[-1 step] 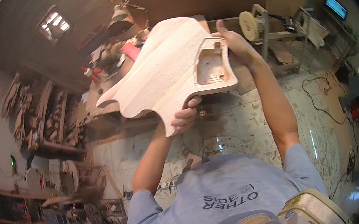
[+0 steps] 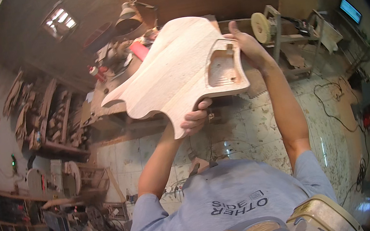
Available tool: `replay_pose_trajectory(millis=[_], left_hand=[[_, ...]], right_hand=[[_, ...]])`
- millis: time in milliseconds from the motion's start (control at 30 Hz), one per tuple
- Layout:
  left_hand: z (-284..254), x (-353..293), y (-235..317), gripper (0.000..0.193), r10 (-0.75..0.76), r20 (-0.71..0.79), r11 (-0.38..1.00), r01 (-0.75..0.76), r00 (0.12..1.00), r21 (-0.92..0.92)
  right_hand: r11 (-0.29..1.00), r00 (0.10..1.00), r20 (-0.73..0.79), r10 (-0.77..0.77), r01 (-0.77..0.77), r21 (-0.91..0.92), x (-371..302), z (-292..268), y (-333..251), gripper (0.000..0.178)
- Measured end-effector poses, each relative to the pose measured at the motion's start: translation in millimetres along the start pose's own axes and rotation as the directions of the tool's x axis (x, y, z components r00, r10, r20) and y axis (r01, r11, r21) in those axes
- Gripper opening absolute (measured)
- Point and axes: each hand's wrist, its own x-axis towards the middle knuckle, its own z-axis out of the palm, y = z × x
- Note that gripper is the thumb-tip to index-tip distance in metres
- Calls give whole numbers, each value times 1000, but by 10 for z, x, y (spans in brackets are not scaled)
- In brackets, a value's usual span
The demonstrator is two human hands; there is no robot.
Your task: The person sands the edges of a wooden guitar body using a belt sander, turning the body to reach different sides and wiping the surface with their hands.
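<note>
An unfinished guitar body of pale bare wood is held up in front of me, its broad face toward me. A routed cavity with slots and a stepped rim lies near its right edge. My left hand is closed round the pointed horn at the lower edge, fingers wrapped over it from behind. Along the right edge, my right hand grips the body with the thumb up; some of its fingers are hidden behind the wood.
Behind the body stands a cluttered workbench with a lamp and a red cylinder. A frame with a round cream wheel is at the right. Wood pieces fill a rack at the left. Cables cross the tiled floor.
The guitar body has shifted slightly right in the picture, with both hands still gripping it. The background has shifted right too.
</note>
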Motion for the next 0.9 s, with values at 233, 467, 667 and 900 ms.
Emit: replay_pose_trajectory(millis=[233,467,667,900], left_hand=[[90,39,191,68,-214,-18,974,212,977,-82],[-15,-15,268,73,-269,35,957,271,962,-100],[80,-28,353,75,-323,-8,940,320,946,-121],[136,42,412,79,-345,58,933,349,937,-89]], right_hand=[[985,999,-27,41,-36,168,82,-109,144,87],[963,1000,14,-1,-3,268,65,-58,91,87],[961,997,40,-64,50,271,59,-70,30,90],[974,994,-39,-106,112,196,61,-27,-3,90]])
